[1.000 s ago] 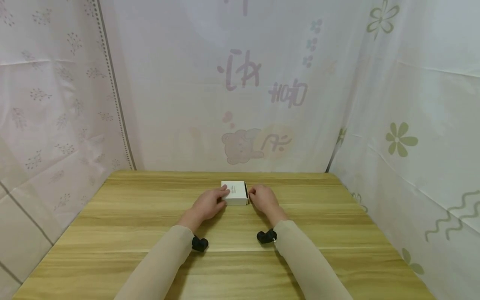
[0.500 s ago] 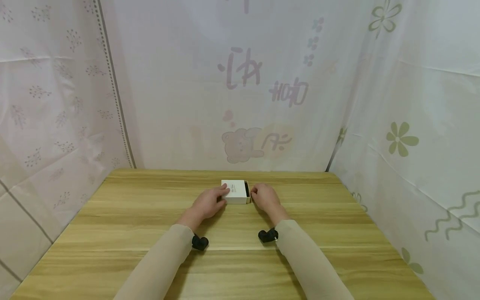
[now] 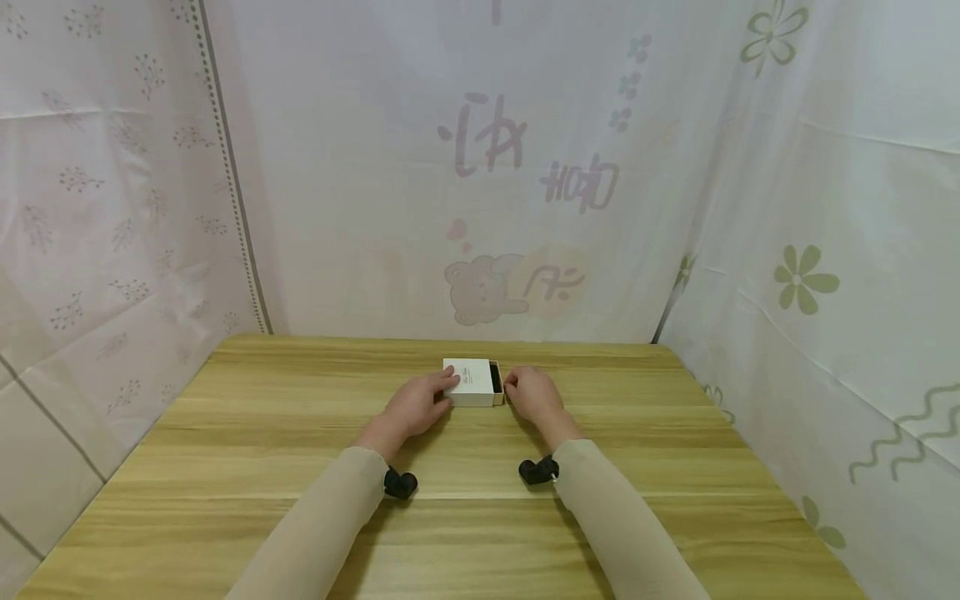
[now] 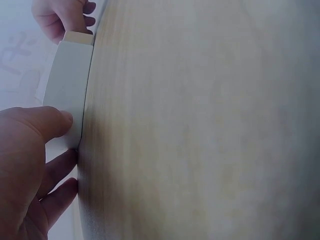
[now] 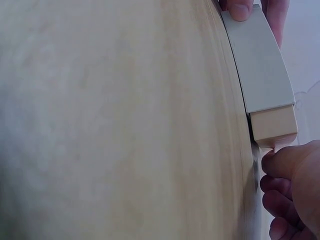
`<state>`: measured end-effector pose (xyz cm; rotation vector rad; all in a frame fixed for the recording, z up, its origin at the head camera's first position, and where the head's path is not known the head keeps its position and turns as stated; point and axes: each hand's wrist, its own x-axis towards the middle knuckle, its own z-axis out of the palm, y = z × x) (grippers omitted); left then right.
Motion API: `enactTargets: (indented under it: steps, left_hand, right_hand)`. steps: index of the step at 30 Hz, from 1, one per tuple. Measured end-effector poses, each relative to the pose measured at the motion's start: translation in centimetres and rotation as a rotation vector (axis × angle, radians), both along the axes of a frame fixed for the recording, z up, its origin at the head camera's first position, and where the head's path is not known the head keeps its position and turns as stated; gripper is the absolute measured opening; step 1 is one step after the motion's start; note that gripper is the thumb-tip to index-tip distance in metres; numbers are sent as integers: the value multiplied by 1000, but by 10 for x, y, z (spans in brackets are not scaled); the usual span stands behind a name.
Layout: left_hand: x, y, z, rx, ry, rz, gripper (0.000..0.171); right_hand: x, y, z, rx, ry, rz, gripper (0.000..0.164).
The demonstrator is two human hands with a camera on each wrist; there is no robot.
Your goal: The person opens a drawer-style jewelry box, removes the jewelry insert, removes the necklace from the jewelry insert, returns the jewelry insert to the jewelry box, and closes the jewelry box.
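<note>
A small white drawer box with faint print on its lid lies flat near the table's far edge. Its tan inner drawer sticks partly out of the right end, with a dark inside showing in the head view. My left hand holds the white sleeve at its left end, thumb on the near side and a finger on top. At the drawer's end, my right hand has its fingers curled and seems to pinch a small pull there, mostly hidden by the thumb.
The wooden table spreads around both arms. Patterned pale curtains stand behind the far edge and along both sides. A small black wrist camera sits at the left cuff, another black camera at the right.
The right hand has moved slightly right, and the inner drawer has slid further out of the sleeve. My left hand and the sleeve have stayed in place.
</note>
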<state>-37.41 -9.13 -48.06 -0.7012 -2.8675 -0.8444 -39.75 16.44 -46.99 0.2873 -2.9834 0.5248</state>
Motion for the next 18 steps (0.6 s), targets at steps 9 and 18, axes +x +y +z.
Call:
enactTargets:
  steps: [9, 18]
  left_hand:
    - [2, 0, 2, 6, -5, 5, 52]
    - [1, 0, 0, 7, -6, 17, 52]
  right_hand:
    - [-1, 2, 0, 0, 6, 10, 17]
    - [0, 4, 0, 10, 5, 4, 17]
